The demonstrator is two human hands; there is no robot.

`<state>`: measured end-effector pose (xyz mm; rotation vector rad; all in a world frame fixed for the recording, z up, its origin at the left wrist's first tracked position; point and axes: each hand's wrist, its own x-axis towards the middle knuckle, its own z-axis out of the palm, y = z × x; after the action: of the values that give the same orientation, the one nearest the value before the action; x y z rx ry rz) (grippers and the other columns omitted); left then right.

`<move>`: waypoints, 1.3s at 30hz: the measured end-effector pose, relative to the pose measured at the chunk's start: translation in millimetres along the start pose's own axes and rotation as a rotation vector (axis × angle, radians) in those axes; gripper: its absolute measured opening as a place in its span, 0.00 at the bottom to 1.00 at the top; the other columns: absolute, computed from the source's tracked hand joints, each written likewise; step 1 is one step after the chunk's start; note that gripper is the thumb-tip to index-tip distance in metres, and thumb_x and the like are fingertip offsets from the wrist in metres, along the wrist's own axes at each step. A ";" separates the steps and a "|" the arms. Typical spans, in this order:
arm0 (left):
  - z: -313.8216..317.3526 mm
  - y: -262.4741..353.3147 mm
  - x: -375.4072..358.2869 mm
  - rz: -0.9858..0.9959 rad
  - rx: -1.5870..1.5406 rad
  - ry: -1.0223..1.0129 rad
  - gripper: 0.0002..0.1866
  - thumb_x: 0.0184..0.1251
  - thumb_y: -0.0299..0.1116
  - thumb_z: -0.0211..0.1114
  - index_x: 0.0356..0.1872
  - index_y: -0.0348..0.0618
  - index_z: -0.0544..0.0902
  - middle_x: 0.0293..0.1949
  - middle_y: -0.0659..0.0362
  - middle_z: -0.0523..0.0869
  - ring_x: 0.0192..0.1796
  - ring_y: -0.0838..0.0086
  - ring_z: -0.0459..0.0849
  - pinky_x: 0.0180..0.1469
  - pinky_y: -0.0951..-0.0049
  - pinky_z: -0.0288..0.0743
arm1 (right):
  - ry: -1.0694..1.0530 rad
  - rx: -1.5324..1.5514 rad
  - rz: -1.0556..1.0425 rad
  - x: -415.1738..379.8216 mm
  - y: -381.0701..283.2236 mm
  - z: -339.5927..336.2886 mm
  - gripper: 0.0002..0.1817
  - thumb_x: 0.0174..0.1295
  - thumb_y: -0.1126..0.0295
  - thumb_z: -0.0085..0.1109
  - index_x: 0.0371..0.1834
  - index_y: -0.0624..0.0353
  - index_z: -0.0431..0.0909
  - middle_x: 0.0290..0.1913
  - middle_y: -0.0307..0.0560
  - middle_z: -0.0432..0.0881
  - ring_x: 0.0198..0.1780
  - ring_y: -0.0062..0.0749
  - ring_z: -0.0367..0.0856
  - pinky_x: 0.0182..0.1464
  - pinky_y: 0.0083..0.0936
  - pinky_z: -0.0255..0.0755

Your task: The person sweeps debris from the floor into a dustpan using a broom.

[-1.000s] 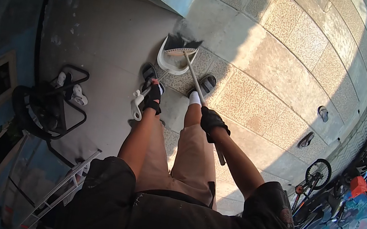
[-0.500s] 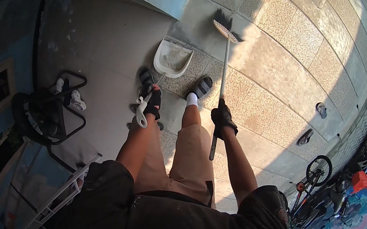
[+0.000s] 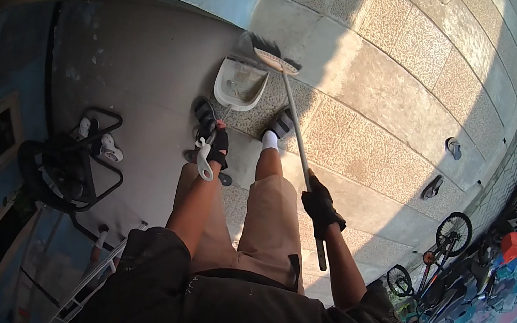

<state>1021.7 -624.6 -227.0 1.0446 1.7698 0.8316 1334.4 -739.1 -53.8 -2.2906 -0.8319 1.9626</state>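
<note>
My left hand (image 3: 218, 147), in a black fingerless glove, is closed round the handle of a white dustpan (image 3: 240, 83). The pan lies on the paving just in front of my left foot. Wrapped round the long broom handle is my right hand (image 3: 323, 204), in a black glove. The broom (image 3: 277, 61) slants up to the left, its pale head and dark bristles on the ground at the far edge of the dustpan. Some bristles look blurred. My sandalled feet stand on either side below the pan.
A black metal-framed object (image 3: 66, 172) and white shoes (image 3: 111, 147) are at the left, with a white metal rack (image 3: 86, 283) below. Two loose sandals (image 3: 454, 148) lie on the paving at right. Beyond them stand a bicycle (image 3: 452, 235) and a red item (image 3: 513, 248).
The broom head has moved left to the dustpan's far edge, and its handle now slants. My right hand has shifted slightly right and down. The dustpan has barely moved.
</note>
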 end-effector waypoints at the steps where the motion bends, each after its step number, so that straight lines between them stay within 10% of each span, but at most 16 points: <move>1: -0.2 1.0 0.5 0.006 0.005 -0.005 0.03 0.60 0.26 0.56 0.31 0.44 0.78 0.30 0.61 0.80 0.36 0.73 0.77 0.43 0.74 0.71 | 0.069 0.003 0.028 2.4 -8.5 -7.0 0.39 0.52 0.72 0.48 0.73 0.49 0.55 0.41 0.61 0.81 0.39 0.46 0.81 0.42 0.36 0.72; 14: 15.4 39.1 30.1 0.034 0.085 -0.034 0.03 0.60 0.26 0.56 0.31 0.45 0.79 0.31 0.58 0.82 0.36 0.72 0.79 0.44 0.73 0.72 | -0.122 -0.236 -0.207 61.6 -22.4 45.7 0.20 0.60 0.72 0.41 0.57 0.59 0.67 0.40 0.60 0.78 0.40 0.53 0.79 0.38 0.45 0.73; 18: 4.0 46.6 37.2 0.094 0.148 -0.033 0.04 0.55 0.26 0.57 0.31 0.45 0.79 0.29 0.59 0.83 0.33 0.69 0.81 0.40 0.73 0.74 | -0.346 0.540 0.053 9.8 -52.4 -6.6 0.33 0.58 0.76 0.47 0.71 0.54 0.57 0.25 0.40 0.69 0.17 0.21 0.65 0.17 0.21 0.62; 25: -24.9 154.3 -5.2 0.215 0.022 -0.334 0.12 0.63 0.24 0.51 0.45 0.42 0.79 0.38 0.58 0.83 0.38 0.74 0.79 0.46 0.73 0.73 | -0.285 0.765 -0.100 -60.7 -120.8 -46.2 0.06 0.59 0.70 0.50 0.37 0.57 0.69 0.25 0.41 0.69 0.20 0.27 0.71 0.21 0.28 0.70; 31: -24.2 298.7 -70.8 0.370 0.046 -0.501 0.20 0.60 0.21 0.50 0.53 0.42 0.78 0.41 0.57 0.83 0.39 0.79 0.76 0.47 0.77 0.71 | -0.230 0.651 -0.393 -51.9 -175.2 -35.8 0.09 0.59 0.65 0.53 0.37 0.58 0.73 0.35 0.48 0.77 0.33 0.37 0.78 0.34 0.34 0.74; 33: -16.5 304.2 -73.9 0.335 -0.039 -0.604 0.22 0.58 0.21 0.52 0.54 0.43 0.79 0.38 0.61 0.82 0.37 0.83 0.74 0.40 0.79 0.69 | 0.320 -0.286 -1.280 -37.9 -173.5 -37.0 0.11 0.55 0.66 0.58 0.39 0.59 0.74 0.36 0.49 0.77 0.35 0.41 0.78 0.38 0.34 0.73; 35: -1.8 315.2 -78.2 0.246 -0.195 -0.710 0.21 0.60 0.22 0.54 0.56 0.42 0.78 0.37 0.62 0.83 0.38 0.85 0.76 0.38 0.78 0.69 | 0.152 -0.101 -1.171 -52.8 -182.5 -42.1 0.12 0.57 0.67 0.55 0.42 0.60 0.76 0.34 0.48 0.78 0.35 0.37 0.78 0.38 0.32 0.74; 37: 3.9 308.9 -70.1 0.595 0.057 -0.688 0.25 0.63 0.24 0.52 0.64 0.42 0.70 0.44 0.64 0.81 0.38 0.85 0.73 0.42 0.80 0.72 | 0.108 -0.054 -1.335 -71.4 -197.2 -51.2 0.15 0.63 0.66 0.49 0.48 0.61 0.78 0.30 0.44 0.78 0.32 0.24 0.77 0.36 0.27 0.75; 39: 17.1 302.1 -67.5 0.349 -0.250 -0.819 0.27 0.63 0.22 0.52 0.66 0.46 0.69 0.44 0.63 0.82 0.40 0.82 0.76 0.43 0.79 0.72 | -0.166 0.149 -1.081 -98.4 -205.4 -66.8 0.16 0.64 0.64 0.50 0.49 0.61 0.79 0.32 0.42 0.79 0.32 0.22 0.77 0.35 0.24 0.74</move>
<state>1145.7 -557.1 49.1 1.2965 0.7907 0.6638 1310.5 -580.2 120.9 -1.1274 -1.4410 1.5669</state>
